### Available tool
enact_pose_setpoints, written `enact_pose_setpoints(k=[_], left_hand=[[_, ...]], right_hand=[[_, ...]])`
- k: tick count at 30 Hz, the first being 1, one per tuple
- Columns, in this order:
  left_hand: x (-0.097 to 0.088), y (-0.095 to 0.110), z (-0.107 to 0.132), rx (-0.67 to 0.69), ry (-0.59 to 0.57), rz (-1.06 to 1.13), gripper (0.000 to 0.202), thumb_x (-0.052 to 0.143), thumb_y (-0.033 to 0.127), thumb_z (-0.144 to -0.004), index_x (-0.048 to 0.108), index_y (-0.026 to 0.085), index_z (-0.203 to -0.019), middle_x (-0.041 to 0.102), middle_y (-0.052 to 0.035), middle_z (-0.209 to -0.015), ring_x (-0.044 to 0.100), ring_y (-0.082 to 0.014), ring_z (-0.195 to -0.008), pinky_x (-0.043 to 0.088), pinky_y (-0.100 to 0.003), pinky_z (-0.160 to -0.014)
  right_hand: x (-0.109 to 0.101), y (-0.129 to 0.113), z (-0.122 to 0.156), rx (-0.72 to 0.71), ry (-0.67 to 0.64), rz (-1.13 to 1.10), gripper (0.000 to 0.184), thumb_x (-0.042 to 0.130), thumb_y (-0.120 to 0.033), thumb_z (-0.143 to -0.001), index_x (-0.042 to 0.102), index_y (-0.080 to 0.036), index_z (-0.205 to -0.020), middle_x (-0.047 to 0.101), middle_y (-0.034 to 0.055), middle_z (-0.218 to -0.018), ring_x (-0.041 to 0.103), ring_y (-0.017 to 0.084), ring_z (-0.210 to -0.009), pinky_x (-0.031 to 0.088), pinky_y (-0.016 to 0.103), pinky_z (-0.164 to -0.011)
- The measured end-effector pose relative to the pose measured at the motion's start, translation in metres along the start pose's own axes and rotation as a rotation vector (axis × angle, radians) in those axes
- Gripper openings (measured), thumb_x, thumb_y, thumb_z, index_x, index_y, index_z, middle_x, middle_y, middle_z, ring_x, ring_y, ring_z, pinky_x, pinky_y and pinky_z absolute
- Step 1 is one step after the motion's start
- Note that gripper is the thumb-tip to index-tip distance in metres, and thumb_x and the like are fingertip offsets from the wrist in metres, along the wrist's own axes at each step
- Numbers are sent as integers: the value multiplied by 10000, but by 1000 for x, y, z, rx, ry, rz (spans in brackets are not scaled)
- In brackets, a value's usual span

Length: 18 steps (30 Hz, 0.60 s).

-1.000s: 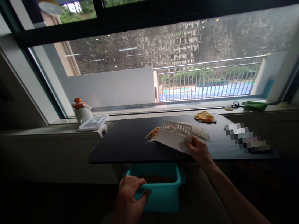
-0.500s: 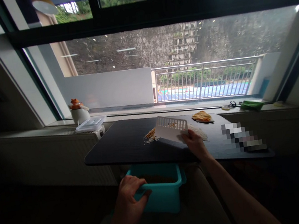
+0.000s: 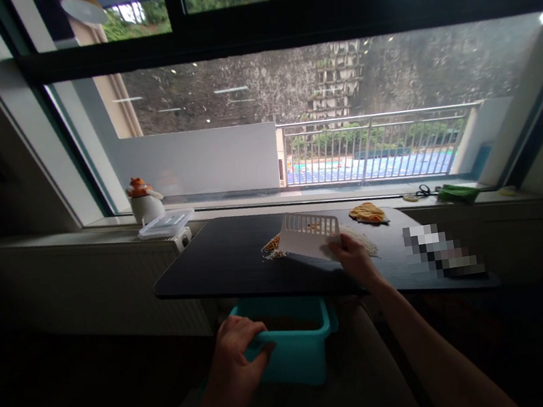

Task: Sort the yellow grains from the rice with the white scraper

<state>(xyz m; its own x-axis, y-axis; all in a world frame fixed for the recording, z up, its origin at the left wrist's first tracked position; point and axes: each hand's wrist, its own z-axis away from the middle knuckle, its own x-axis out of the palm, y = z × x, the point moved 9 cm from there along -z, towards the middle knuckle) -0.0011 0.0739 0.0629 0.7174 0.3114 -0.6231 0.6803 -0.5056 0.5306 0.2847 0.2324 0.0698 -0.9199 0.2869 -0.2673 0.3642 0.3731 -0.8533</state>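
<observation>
My right hand [image 3: 354, 258] grips the near right corner of a white slotted scoop [image 3: 308, 247], held low over the dark table. The row of slots is on its far side, and tan bits show through or on them. Left of the scoop lies a small heap of yellowish kernels [image 3: 272, 244] with white grains [image 3: 275, 255] around it. More pale grains [image 3: 365, 241] spread out to the right, partly hidden by my hand. My left hand [image 3: 243, 342] is closed on the left rim of a teal plastic bin [image 3: 295, 355], which holds brownish contents in shadow.
On the black tabletop [image 3: 219, 264] sit a crumpled yellow cloth [image 3: 368, 213] and a blurred-out item [image 3: 442, 250]. Black scissors [image 3: 423, 191] and a green cloth [image 3: 456, 192] lie on the sill. A clear plastic box [image 3: 166, 224] and a white pot [image 3: 147, 207] stand at left.
The scoop in my right hand has dipped slightly and lies a little flatter. My left hand keeps its hold on the bin. The whole view has shifted slightly.
</observation>
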Motion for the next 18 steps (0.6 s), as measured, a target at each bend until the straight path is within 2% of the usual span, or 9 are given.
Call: enact_pose_setpoints(k=[4,9,13,18], left_hand=[[-1,1,-1,-1,0,-2,42,674,244,-761,681,219,-793,673,-17,-744,601,-240,-800,515,-427,-795],[-3,2,-1,-6,5,-4,49,663,253,-771,680,221,-803,676,-19,-755,604,-232,-802,528,-400,-773],[-6,2,1,-1,14,-8,48,669,220,-760,678,220,-807,677,-16,-757,612,-234,-804,533,-407,-776],[-8,3,2,-3,20,-21,68,679,195,-750,681,219,-813,678,-13,-771,616,-231,-806,536,-408,-780]], right_hand=[[2,1,3,6,-27,-26,269,585,-409,-737,657,-181,-861,700,46,-785,633,211,-718,508,333,-669],[-7,2,12,44,-10,-88,303,625,-431,-726,671,-181,-890,719,55,-818,656,233,-776,529,364,-728],[-14,0,23,72,-16,-124,362,688,-487,-695,683,-175,-879,725,61,-808,661,237,-747,539,373,-705],[-18,-8,40,103,-95,-215,475,759,-568,-615,704,-178,-881,745,76,-851,680,250,-767,559,380,-697]])
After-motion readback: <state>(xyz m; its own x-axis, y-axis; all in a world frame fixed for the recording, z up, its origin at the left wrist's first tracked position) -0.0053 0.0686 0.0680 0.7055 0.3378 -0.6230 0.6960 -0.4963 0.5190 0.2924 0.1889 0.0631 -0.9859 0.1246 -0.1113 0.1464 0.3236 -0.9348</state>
